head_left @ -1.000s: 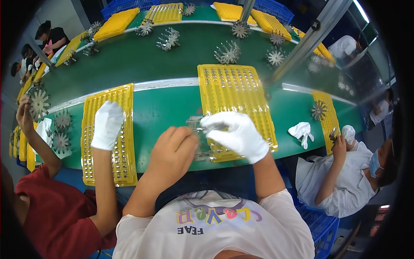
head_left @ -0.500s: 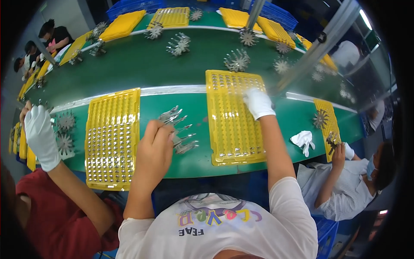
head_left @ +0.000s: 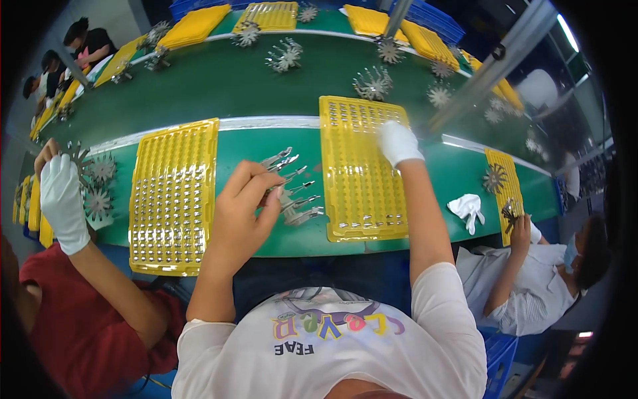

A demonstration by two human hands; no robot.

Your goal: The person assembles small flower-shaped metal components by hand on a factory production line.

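My bare left hand (head_left: 244, 203) pinches a spoked metal rack (head_left: 297, 199) between thumb and fingers, holding it above the green bench between two yellow trays. Its silvery prongs point right. On my right hand (head_left: 401, 143) is a white glove, smeared by motion; it is over the upper right of the right-hand yellow tray (head_left: 359, 166), and its fingers are too blurred to read. Small shiny metal parts lie in that tray's top and bottom rows. The left-hand yellow tray (head_left: 171, 193) carries many such parts in rows.
Several spoked metal racks, one of them a near rack (head_left: 373, 84), sit on the dark green belt (head_left: 219, 80) beyond the bench. An empty white glove (head_left: 467, 211) lies right of my tray. Co-workers sit at both sides; a gloved co-worker's hand (head_left: 64, 199) is at the left.
My left hand has shifted slightly right with the rack, and its thumb now shows. My right hand stays over the right-hand tray, still blurred. The whole view has shifted a little.
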